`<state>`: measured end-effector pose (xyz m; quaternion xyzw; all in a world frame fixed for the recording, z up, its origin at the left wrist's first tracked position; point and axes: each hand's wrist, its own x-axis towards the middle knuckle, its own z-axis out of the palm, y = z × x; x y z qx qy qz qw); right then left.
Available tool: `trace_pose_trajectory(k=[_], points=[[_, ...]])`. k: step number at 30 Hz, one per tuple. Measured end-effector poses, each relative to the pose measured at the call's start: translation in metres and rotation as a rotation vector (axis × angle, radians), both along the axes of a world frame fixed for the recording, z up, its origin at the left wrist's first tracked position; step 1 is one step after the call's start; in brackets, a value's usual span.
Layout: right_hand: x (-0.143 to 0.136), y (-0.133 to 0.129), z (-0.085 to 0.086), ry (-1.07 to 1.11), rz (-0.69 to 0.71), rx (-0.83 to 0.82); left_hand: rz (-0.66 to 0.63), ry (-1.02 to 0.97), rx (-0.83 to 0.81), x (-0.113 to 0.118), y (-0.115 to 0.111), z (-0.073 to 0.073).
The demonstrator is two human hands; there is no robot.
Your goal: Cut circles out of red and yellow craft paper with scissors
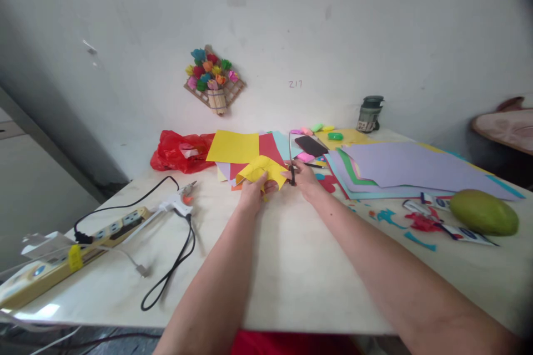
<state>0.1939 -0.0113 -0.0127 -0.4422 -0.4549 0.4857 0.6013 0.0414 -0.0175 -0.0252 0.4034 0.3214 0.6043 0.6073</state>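
My left hand (255,191) grips a piece of yellow paper (261,168), curled and with a cut-away lower edge; faint drawn lines show on it. In my right hand (303,177) is a pair of scissors (292,174) with dark handles, held close to the paper's right edge. The blades are too small and hidden to tell whether they touch the paper. Just behind my hands lies a flat yellow sheet (234,146) over red paper (270,147) and other coloured sheets.
A glue gun (177,202) and a power strip (112,233) with loose cords lie left. A red plastic bag (177,151), a phone (311,146) and a bottle (370,114) stand along the back. Stacked coloured paper (408,163), scraps and a green mango-like fruit (483,212) are right.
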Motion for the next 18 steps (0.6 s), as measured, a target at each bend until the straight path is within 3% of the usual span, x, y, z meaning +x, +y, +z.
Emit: trace_pose_trajectory(k=[7, 13, 18], points=[[-0.005, -0.007, 0.009, -0.008, 0.024, -0.023, 0.103, -0.047, -0.022, -0.003, 0.001, 0.002], [-0.003, -0.008, 0.012, -0.067, -0.003, -0.034, 0.190, -0.083, 0.022, -0.015, 0.013, -0.005], [0.004, -0.008, 0.013, -0.127, 0.051, 0.078, 0.369, -0.064, -0.044, -0.023, 0.022, -0.010]])
